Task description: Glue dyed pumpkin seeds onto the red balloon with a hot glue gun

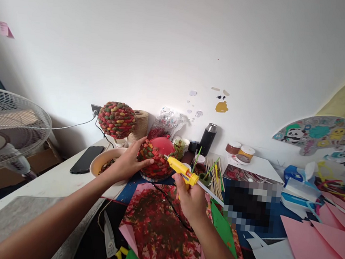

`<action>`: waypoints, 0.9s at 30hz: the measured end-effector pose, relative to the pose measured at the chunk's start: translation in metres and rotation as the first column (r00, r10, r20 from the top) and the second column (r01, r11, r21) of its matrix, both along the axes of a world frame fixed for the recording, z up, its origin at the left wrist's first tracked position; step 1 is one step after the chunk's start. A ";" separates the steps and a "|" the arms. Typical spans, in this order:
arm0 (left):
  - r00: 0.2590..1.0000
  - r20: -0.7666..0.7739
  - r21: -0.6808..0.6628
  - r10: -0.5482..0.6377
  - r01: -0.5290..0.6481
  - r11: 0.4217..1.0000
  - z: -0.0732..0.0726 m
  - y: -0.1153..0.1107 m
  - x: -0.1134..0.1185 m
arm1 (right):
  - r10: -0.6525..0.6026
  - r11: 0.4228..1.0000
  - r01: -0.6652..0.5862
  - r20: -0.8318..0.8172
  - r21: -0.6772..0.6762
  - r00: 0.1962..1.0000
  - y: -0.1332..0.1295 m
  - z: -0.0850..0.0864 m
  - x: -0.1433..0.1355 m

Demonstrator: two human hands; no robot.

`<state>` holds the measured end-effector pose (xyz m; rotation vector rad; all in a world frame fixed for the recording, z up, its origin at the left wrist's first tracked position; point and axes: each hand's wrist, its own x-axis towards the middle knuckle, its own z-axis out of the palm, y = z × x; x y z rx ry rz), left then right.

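A red balloon (162, 145) has colored pieces in red, green and orange covering its lower part. My left hand (131, 161) rests against its left side, fingers spread over the pieces. In my right hand (192, 200) is a yellow glue gun (183, 171) with a white glue stick out of its back; the nozzle points at the balloon's right side, very near or touching the pieces. Left of the balloon, partly behind my left hand, a bowl (96, 163) holds small dark pieces. Paint-stained paper (163, 226) lies in front.
A finished-looking covered ball (117, 120) stands at the back left beside a twine roll (141, 124). Scissors (110, 237) lie in front, a phone (87, 160) and fan (10, 130) left. A black flask (208, 139), sticks (215, 176) and pink paper (310, 252) are right.
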<state>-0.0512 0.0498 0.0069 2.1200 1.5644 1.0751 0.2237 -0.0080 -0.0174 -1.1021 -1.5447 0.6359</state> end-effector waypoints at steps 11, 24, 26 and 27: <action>0.986 -0.007 -0.119 -0.169 0.167 0.979 0.016 0.010 -0.022 | -0.005 1.000 0.004 0.057 0.028 0.998 -0.001 -0.003 -0.001; 0.993 0.102 -0.103 -0.050 0.061 0.993 0.015 0.004 -0.039 | -0.016 0.998 0.009 0.112 0.059 0.994 -0.002 -0.006 -0.002; 0.981 0.192 -0.067 0.041 -0.028 0.997 0.019 -0.005 -0.043 | -0.012 0.998 0.007 0.096 0.055 0.995 -0.003 -0.005 -0.002; 0.970 0.233 -0.053 0.074 -0.063 0.997 0.022 -0.008 -0.047 | -0.012 0.998 0.007 0.091 0.055 0.996 -0.003 -0.004 -0.002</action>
